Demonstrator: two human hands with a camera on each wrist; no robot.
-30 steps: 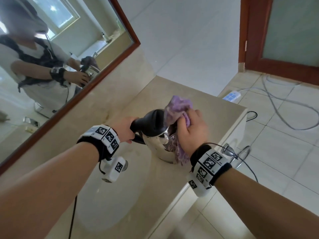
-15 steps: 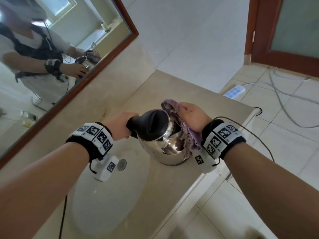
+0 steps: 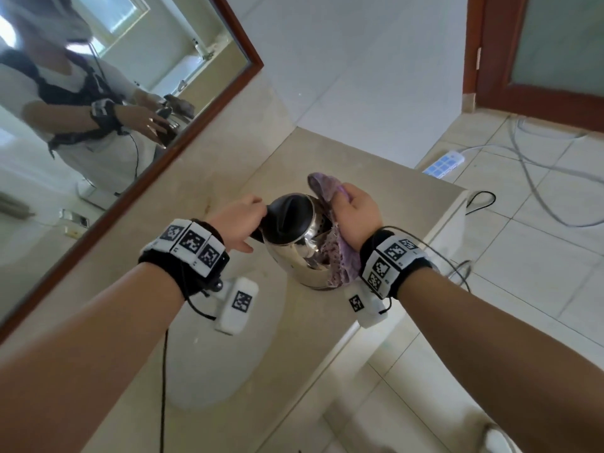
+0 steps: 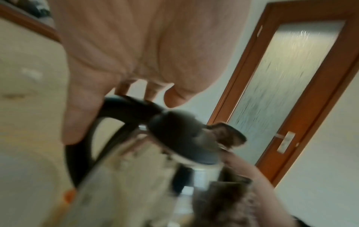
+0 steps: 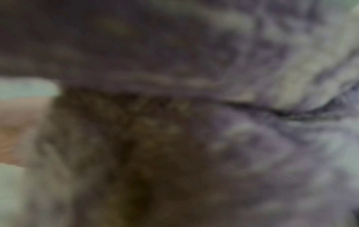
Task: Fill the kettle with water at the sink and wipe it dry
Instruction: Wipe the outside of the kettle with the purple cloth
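A stainless kettle (image 3: 291,256) with a black lid (image 3: 289,212) is held just above the beige counter, near the sink. My left hand (image 3: 243,220) grips its black handle (image 4: 124,102), fingers curled round it. My right hand (image 3: 354,212) clutches a purple cloth (image 3: 323,188) and presses it against the kettle's right side by the spout; the cloth also hangs down along the body. In the left wrist view the lid (image 4: 182,138) and a cloth corner (image 4: 229,136) show, blurred. The cloth (image 5: 233,138) fills the right wrist view.
The pale oval sink basin (image 3: 225,364) lies just below my left wrist. A wood-framed mirror (image 3: 114,93) lines the wall to the left. The counter's edge (image 3: 447,210) drops to a tiled floor with a power strip (image 3: 444,163), cables and a wooden door (image 3: 555,50).
My right hand has slid the cloth from the kettle's near side round to its right side by the spout. The left hand has kept its grip on the handle.
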